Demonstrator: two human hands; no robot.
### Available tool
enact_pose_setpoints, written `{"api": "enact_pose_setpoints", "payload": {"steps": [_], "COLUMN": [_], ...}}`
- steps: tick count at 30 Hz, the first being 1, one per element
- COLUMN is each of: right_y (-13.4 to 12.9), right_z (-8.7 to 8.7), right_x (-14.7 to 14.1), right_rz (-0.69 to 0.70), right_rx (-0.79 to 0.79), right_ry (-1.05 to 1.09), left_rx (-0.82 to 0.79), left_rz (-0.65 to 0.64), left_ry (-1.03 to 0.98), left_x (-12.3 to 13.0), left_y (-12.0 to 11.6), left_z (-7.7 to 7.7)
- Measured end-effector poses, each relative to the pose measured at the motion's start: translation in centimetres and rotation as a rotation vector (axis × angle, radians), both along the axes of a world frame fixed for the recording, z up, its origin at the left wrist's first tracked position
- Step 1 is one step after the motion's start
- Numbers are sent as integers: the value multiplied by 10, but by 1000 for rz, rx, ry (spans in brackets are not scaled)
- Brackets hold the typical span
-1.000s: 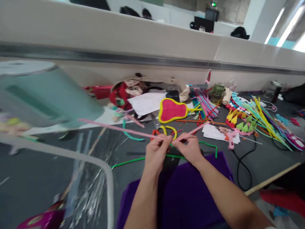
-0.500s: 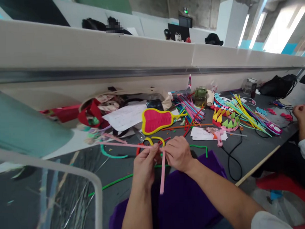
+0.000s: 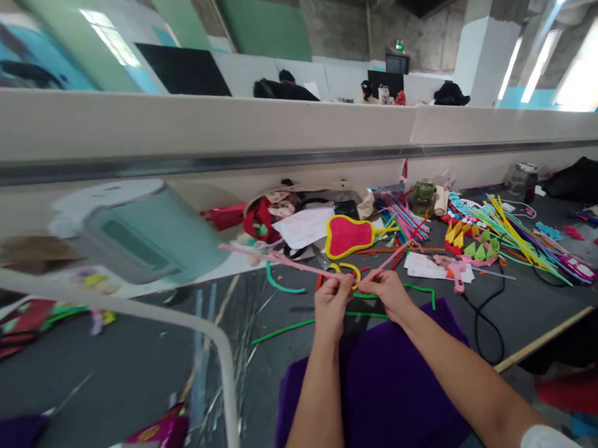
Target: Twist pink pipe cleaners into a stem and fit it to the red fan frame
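Note:
My left hand (image 3: 334,304) pinches a pink pipe cleaner (image 3: 300,266), whose long end sticks out to the left. Close beside it, my right hand (image 3: 388,294) has its fingers closed on the pink pipe cleaner too, and a pink length slants up to the right from there. Whether it is one piece or two joined is hidden by the fingers. Just behind the hands lie scissors with yellow and red handles (image 3: 349,266), partly covered. Green pipe cleaners (image 3: 286,331) rest on the table around my hands. Purple cloth (image 3: 397,384) lies beneath my forearms.
Behind are a pink paddle shape with yellow edging (image 3: 351,236), bundled pipe cleaners (image 3: 401,214), a paper crown (image 3: 471,245) and a pink glue gun (image 3: 458,276) with a black cable. A teal lamp-like object (image 3: 162,235) and pale curved tube (image 3: 219,338) stand left. A white partition (image 3: 276,130) runs behind.
The view has swung left, so the table's things sit further right. The pink end that hung down by my right hand now points up and right. My hands are slightly further apart.

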State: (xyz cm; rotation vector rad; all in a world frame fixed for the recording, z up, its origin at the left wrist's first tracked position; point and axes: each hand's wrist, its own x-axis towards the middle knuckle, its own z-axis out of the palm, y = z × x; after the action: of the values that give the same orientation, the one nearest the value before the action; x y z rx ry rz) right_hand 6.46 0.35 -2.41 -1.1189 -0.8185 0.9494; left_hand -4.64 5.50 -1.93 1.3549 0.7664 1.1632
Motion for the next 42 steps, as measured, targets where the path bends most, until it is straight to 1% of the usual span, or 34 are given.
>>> {"api": "enact_pose_setpoints", "payload": {"steps": [2, 4, 5, 6, 7, 8, 9, 10, 11, 13, 16, 18, 19, 20, 21, 22, 23, 25, 26, 27, 28, 29, 30, 31, 34, 35, 36, 38, 40, 41, 42], "right_y": [-4, -8, -11, -13, -14, -15, -15, -15, -14, -10, -4, -2, -2, -2, -2, -3, -4, -7, -8, -8, -8, -8, -6, -5, 1, 3, 4, 5, 5, 4, 2], "right_z": [0, 0, 1, 1, 2, 2, 3, 3, 3, 2, 0, -1, -1, -1, -1, -1, -1, -2, -2, -3, -4, -5, -6, -6, -6, -7, -7, -7, -6, -6, -6], "right_x": [0, 2, 3, 4, 4, 4, 2, 1, -1, -5, -9, -9, -9, -8, -7, -6, -5, -3, -3, -2, -2, -2, -2, -3, -4, -4, -5, -5, -6, -5, -5], "right_rz": [-215, -318, -345, -355, -358, -358, -353, -345, -332, -263, -28, 97, 118, 97, 41, -41, -133, -299, -345, -364, -365, -349, -317, -263, -32, 30, 71, 86, 46, -6, -77], "right_rx": [150, 258, 302, 338, 363, 377, 378, 365, 336, 236, 52, -10, -13, 5, 40, 90, 152, 281, 329, 361, 375, 367, 337, 287, 95, 49, 23, 16, 38, 67, 113], "right_ry": [-426, -894, -1072, -1201, -1280, -1313, -1300, -1242, -1140, -814, -205, 51, 103, 86, -1, -149, -346, -796, -974, -1091, -1136, -1108, -1013, -864, -262, -116, -22, 29, 19, -34, -144], "left_rx": [-61, -95, -106, -117, -127, -134, -136, -131, -118, -78, -1, 36, 40, 32, 14, -11, -38, -86, -104, -115, -119, -116, -106, -91, -28, -6, 15, 44, 33, 12, -13], "left_rz": [-5, -37, -50, -61, -68, -73, -77, -77, -71, -48, -48, -71, -76, -73, -64, -54, -47, -47, -54, -61, -66, -67, -65, -57, -42, -49, -59, -70, -48, -37, -36], "left_ry": [13, 13, 10, 3, -7, -19, -32, -45, -55, -71, -83, -86, -87, -86, -80, -67, -50, -20, -18, -22, -29, -36, -42, -45, -49, -55, -62, -71, -56, -41, -26], "left_x": [1, 3, 3, 3, 3, 3, 2, 2, 1, -2, -4, -4, -4, -3, -2, -1, 0, 2, 2, 2, 2, 1, 0, -1, -4, -4, -4, -4, -2, -1, -1], "left_y": [0, -1, -1, -1, -1, -2, -2, -2, -2, -2, -2, -2, -2, -2, -2, -2, -1, 0, 0, 1, 2, 2, 3, 3, 3, 3, 3, 2, 2, 3, 3], "left_z": [-2, -3, -4, -4, -3, -2, -1, 0, 2, 4, 7, 6, 6, 5, 3, 2, 1, -1, -2, -3, -3, -3, -3, -2, 1, 2, 3, 4, 3, 1, 0]}}
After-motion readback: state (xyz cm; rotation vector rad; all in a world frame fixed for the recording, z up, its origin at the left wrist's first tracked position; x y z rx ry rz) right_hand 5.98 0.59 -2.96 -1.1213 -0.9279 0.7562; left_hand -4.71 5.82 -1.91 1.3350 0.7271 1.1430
